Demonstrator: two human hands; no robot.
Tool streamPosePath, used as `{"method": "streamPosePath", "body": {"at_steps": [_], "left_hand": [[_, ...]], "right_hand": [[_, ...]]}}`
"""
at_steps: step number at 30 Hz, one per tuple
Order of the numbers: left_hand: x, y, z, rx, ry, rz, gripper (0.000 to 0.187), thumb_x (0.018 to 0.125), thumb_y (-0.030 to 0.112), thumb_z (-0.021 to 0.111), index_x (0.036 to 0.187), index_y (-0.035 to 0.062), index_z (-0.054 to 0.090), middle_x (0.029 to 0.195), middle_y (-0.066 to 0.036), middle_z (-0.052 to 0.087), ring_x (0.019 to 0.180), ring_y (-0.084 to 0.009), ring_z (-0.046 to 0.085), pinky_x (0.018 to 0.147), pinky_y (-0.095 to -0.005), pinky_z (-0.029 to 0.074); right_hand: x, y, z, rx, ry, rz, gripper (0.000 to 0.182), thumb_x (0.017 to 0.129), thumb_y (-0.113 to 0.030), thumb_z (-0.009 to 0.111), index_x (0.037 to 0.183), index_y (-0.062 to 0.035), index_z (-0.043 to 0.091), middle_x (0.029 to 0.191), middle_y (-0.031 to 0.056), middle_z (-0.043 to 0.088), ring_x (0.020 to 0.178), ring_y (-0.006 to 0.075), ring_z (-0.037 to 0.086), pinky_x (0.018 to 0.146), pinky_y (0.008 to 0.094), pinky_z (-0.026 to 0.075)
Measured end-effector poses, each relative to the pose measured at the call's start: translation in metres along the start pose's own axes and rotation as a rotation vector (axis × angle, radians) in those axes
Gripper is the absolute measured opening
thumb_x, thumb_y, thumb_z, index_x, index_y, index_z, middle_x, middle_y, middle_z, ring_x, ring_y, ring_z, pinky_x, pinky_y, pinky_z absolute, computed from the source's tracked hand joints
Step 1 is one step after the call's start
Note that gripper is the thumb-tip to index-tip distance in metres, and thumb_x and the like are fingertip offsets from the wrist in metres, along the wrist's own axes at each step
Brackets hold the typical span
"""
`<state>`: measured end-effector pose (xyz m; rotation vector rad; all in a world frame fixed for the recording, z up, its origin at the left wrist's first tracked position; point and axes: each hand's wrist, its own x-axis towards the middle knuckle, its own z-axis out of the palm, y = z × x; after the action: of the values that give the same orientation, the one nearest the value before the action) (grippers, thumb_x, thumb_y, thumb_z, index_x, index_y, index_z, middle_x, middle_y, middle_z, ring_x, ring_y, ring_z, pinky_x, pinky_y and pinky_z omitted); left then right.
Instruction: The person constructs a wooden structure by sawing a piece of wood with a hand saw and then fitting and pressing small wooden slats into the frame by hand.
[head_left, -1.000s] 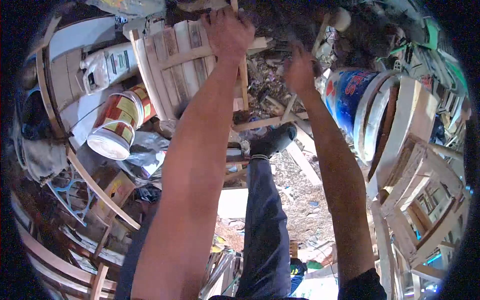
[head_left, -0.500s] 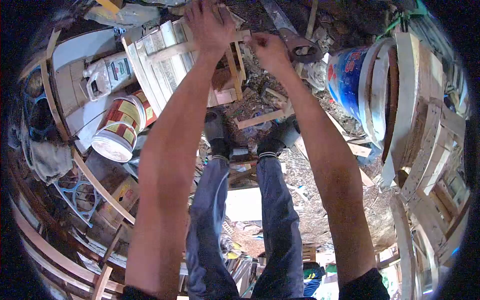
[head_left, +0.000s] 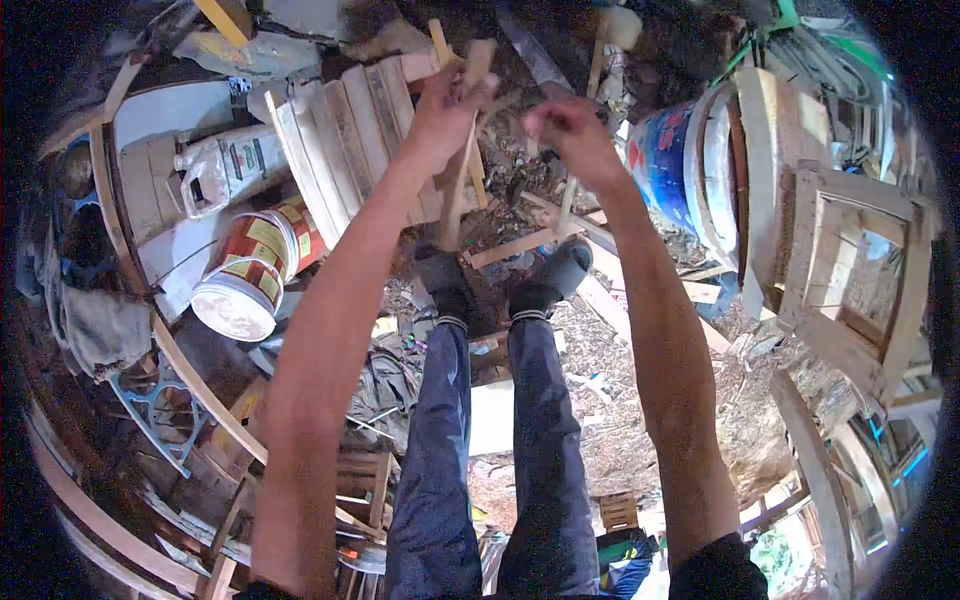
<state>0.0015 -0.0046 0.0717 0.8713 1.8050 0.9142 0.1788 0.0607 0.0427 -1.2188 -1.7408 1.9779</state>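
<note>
My left hand is closed round a wooden strip that stands roughly upright in front of a slatted wooden piece. The slatted piece leans at the upper left, beside my left forearm. My right hand is a little to the right, its fingers bent together and blurred; whether they pinch anything is too small to tell. Below the hands, another wooden strip lies on the ground by my feet.
A paint bucket and a white jug lie at the left. At the right are a blue bucket and a wooden frame. Wood scraps cover the ground around my shoes.
My left hand has come off the slatted piece's top and moved down, with the strip now turned from level to upright. My right hand has shifted slightly right and down.
</note>
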Motion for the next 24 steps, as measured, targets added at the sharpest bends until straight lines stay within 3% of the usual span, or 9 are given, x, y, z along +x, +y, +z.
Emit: {"method": "streamPosePath", "body": {"at_steps": [2,3,8,11,15,17,19,22,24], "left_hand": [[0.01,0.015,-0.011,-0.164,0.082,-0.039,0.046,0.085,0.04,0.064,0.111,0.0037,0.053,0.09,-0.012,0.064,0.081,-0.0219,0.061,0.07,-0.0348,0.047],[0.022,0.009,-0.01,-0.05,0.147,0.09,0.043,0.085,0.038,0.065,0.109,0.0046,0.053,0.089,-0.013,0.063,0.079,-0.0209,0.061,0.068,-0.0344,0.046],[0.045,0.018,-0.018,0.079,0.305,0.112,0.037,0.088,0.036,0.061,0.109,0.0071,0.053,0.08,-0.01,0.06,0.069,-0.0185,0.058,0.062,-0.0342,0.047],[0.038,0.023,-0.028,-0.6,0.284,-0.131,0.03,0.091,0.033,0.057,0.109,0.0099,0.052,0.078,-0.005,0.058,0.061,-0.0142,0.055,0.05,-0.0273,0.045],[0.039,-0.003,-0.038,-0.609,0.243,-0.181,0.029,0.091,0.029,0.056,0.114,0.0113,0.051,0.081,-0.005,0.057,0.064,-0.0149,0.055,0.053,-0.0279,0.047],[0.029,0.005,-0.04,-0.644,0.196,-0.247,0.035,0.09,0.025,0.057,0.121,0.012,0.048,0.087,-0.006,0.058,0.068,-0.0155,0.056,0.055,-0.0293,0.048],[0.024,0.006,-0.037,-0.645,0.189,-0.205,0.037,0.088,0.02,0.058,0.123,0.0122,0.048,0.088,-0.006,0.059,0.07,-0.016,0.056,0.056,-0.0299,0.048],[0.035,0.003,-0.039,-0.619,0.184,-0.105,0.044,0.082,0.006,0.059,0.124,0.0131,0.048,0.088,-0.006,0.06,0.076,-0.0169,0.059,0.058,-0.0313,0.05],[0.054,-0.019,-0.044,-0.444,0.159,0.077,0.047,0.08,0.0,0.058,0.124,0.0136,0.048,0.088,-0.006,0.061,0.082,-0.0158,0.06,0.064,-0.0308,0.051]], "right_hand": [[-0.017,-0.008,0.004,-0.116,0.009,0.032,0.033,0.084,-0.032,0.066,0.097,-0.001,0.065,0.084,0.0041,0.065,0.08,0.0115,0.057,0.074,0.0283,0.045],[-0.018,-0.001,0.005,-0.125,0.007,0.023,0.033,0.084,-0.032,0.066,0.097,-0.001,0.065,0.084,0.0041,0.065,0.08,0.0115,0.057,0.074,0.0283,0.045],[-0.007,0.043,0.003,-0.52,0.173,0.028,0.039,0.086,-0.036,0.063,0.101,0.0009,0.063,0.089,0.0116,0.066,0.082,0.0181,0.061,0.076,0.033,0.047],[0.002,0.045,0.019,-0.538,0.307,-0.005,0.043,0.088,-0.037,0.059,0.109,0.0002,0.061,0.089,0.012,0.067,0.081,0.0196,0.063,0.074,0.033,0.048],[-0.005,0.013,0.055,-0.21,0.16,0.09,0.045,0.091,-0.035,0.055,0.118,0.001,0.055,0.092,0.0121,0.067,0.082,0.0201,0.065,0.074,0.0322,0.049],[-0.017,0.007,0.066,-0.129,-0.009,0.077,0.036,0.088,-0.026,0.058,0.116,-0.004,0.058,0.102,0.0187,0.065,0.096,0.0311,0.063,0.082,0.0396,0.047],[-0.04,-0.002,0.072,0.059,0.005,0.035,0.027,0.091,-0.017,0.053,0.109,0.0028,0.058,0.085,0.0118,0.066,0.08,0.0169,0.062,0.076,0.0327,0.049],[-0.056,-0.005,0.066,0.202,0.061,0.064,0.025,0.089,-0.013,0.059,0.107,0.0035,0.055,0.095,0.0115,0.064,0.084,0.0194,0.061,0.079,0.0316,0.048],[-0.056,-0.007,0.05,0.035,0.038,0.055,0.029,0.085,-0.011,0.064,0.109,0.0038,0.056,0.099,0.0108,0.064,0.087,0.0202,0.06,0.081,0.0311,0.048]]}}
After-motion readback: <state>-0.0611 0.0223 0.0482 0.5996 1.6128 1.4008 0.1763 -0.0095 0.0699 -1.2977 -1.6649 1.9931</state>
